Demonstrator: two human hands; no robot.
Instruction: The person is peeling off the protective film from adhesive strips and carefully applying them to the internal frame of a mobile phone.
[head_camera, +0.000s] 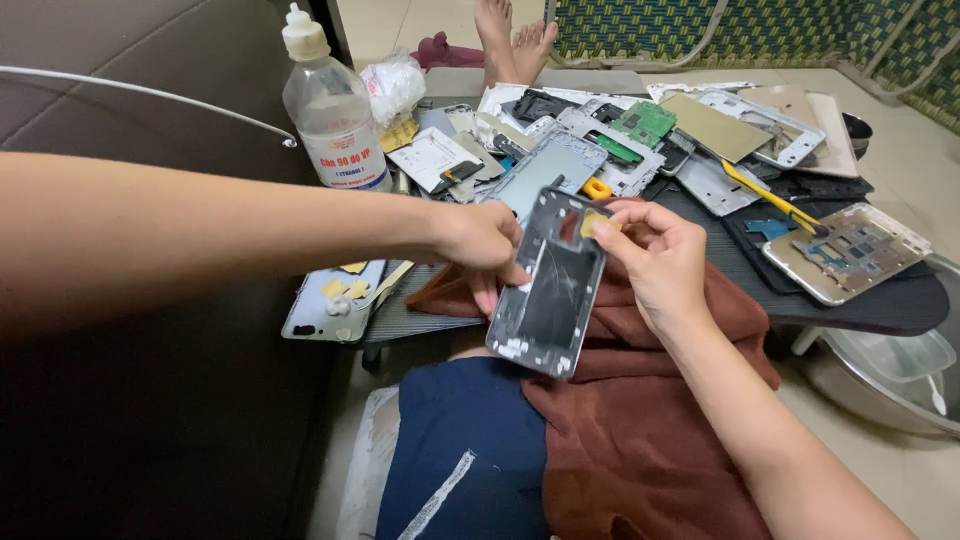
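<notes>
Tilted at frame centre, a cracked phone frame (551, 283) is pinched by the left hand (482, 243); a yellow sticker (594, 222) is pinched off its top by the right hand (655, 262), above the brown towel (640, 420).

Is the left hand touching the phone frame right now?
Touching. The head view shows the left hand with fingers on the left edge of the phone frame.

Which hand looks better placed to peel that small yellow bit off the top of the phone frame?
Probably the right hand: its fingertips already pinch the yellow bit, while the left hand grips the phone frame at its side.
</notes>
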